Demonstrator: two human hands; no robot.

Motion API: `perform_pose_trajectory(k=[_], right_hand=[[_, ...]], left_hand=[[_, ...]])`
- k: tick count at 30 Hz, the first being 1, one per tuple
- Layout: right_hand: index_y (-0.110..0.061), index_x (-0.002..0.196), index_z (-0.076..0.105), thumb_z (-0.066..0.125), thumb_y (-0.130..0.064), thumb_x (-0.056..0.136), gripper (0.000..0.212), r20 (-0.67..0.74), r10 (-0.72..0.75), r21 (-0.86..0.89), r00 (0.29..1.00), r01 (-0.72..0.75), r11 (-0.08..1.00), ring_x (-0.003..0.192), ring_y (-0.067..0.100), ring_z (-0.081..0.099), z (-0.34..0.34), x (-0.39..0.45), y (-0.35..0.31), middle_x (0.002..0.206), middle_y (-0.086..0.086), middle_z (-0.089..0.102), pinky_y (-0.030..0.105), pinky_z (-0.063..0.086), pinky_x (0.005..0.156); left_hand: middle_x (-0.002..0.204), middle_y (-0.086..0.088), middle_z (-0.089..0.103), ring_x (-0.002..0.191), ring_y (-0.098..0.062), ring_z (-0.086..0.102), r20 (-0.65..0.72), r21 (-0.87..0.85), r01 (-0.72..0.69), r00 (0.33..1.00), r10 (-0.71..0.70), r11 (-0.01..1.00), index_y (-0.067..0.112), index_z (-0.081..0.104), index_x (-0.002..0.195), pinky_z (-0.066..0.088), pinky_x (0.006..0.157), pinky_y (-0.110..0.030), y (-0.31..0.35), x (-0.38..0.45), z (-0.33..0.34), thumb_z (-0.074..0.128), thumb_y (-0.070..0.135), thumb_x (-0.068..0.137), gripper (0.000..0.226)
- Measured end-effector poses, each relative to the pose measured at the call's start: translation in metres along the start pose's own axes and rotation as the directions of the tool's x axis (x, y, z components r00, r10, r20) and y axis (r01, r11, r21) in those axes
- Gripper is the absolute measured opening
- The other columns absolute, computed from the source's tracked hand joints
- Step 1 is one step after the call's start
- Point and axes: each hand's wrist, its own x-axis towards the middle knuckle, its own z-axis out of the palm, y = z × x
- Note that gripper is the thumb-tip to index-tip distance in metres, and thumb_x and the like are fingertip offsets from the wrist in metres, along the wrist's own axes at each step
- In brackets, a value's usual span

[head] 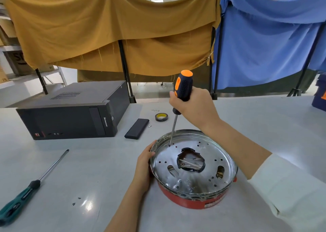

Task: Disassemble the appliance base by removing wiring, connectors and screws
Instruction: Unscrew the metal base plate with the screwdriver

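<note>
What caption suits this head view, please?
Right hand drives orange-black screwdriver into red-walled metal appliance base; left hand steadies it.

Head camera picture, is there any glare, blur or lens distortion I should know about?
Head view: a bright ceiling-light glare patch sits on the table near the left hand; the metal plate of the appliance base shines with reflections; wide-angle distortion bends the table edges and the cloth rack poles; the orange screwdriver in the right hand looks reasonably sharp.

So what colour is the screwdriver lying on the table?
Its handle is teal green and black, seen in the head view.
</note>
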Motion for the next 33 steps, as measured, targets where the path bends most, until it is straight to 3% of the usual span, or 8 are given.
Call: perform_pose_trajectory(k=[3,8,12,16,21,33], right_hand=[[-0.023,0.052,0.043,0.061,-0.039,0.081,0.038,-0.004,0.025,0.041,1.0,-0.025,0.999,0.047,0.002,0.048,0.009,0.003,0.009,0.045,-0.019,0.053,0.013,0.035,0.045],[-0.025,0.052,0.041,0.058,-0.044,0.08,0.039,-0.012,0.039,0.045,0.999,-0.039,0.998,0.046,0.005,0.045,0.02,0.005,0.018,0.043,-0.008,0.045,0.014,0.033,0.044],[-0.024,0.053,0.044,0.059,-0.042,0.083,0.038,-0.002,0.017,0.029,1.0,-0.017,0.999,0.049,0.006,0.049,0.025,0.002,0.022,0.045,-0.01,0.048,0.016,0.036,0.045],[-0.02,0.055,0.048,0.055,-0.046,0.083,0.039,0.014,0.009,-0.006,1.0,-0.009,1.0,0.051,0.012,0.051,0.026,0.002,0.022,0.05,-0.004,0.055,0.025,0.04,0.049],[-0.027,0.053,0.041,0.059,-0.04,0.083,0.038,-0.019,0.016,0.045,1.0,-0.015,0.999,0.049,0.002,0.048,0.025,0.002,0.022,0.044,-0.012,0.047,0.011,0.035,0.048],[-0.024,0.052,0.044,0.059,-0.04,0.084,0.039,0.008,0.013,0.028,1.0,-0.013,1.0,0.049,0.003,0.05,0.028,0.002,0.026,0.043,-0.014,0.046,0.016,0.037,0.047]], left_hand=[[0.117,-0.008,0.067,0.114,-0.028,0.06,-0.024,0.043,-0.003,1.0,0.004,0.999,0.019,0.068,0.113,0.045,0.098,-0.05,-0.003,0.006,-0.001,0.048,0.014,0.068,0.05],[0.11,0.002,0.071,0.105,-0.015,0.065,-0.015,0.127,-0.031,0.999,0.034,0.991,0.03,0.071,0.106,0.052,0.077,-0.025,-0.006,0.008,-0.002,0.047,0.015,0.068,0.047],[0.107,0.005,0.072,0.103,-0.013,0.065,-0.038,0.167,-0.007,0.999,0.014,0.986,0.031,0.071,0.104,0.051,0.076,-0.025,-0.005,0.01,-0.001,0.047,0.015,0.066,0.048],[0.106,0.003,0.072,0.103,-0.016,0.065,-0.066,0.143,0.005,0.998,0.005,0.99,0.029,0.072,0.104,0.051,0.078,-0.028,-0.006,0.009,0.0,0.049,0.015,0.072,0.041],[0.11,-0.004,0.07,0.107,-0.024,0.064,-0.036,0.058,0.021,0.999,-0.019,0.998,0.025,0.07,0.108,0.051,0.088,-0.04,-0.006,0.008,-0.001,0.047,0.016,0.065,0.05],[0.111,-0.003,0.07,0.106,-0.023,0.064,-0.023,0.05,0.01,1.0,-0.009,0.999,0.026,0.07,0.109,0.05,0.084,-0.037,-0.008,0.009,-0.001,0.046,0.017,0.068,0.049]])
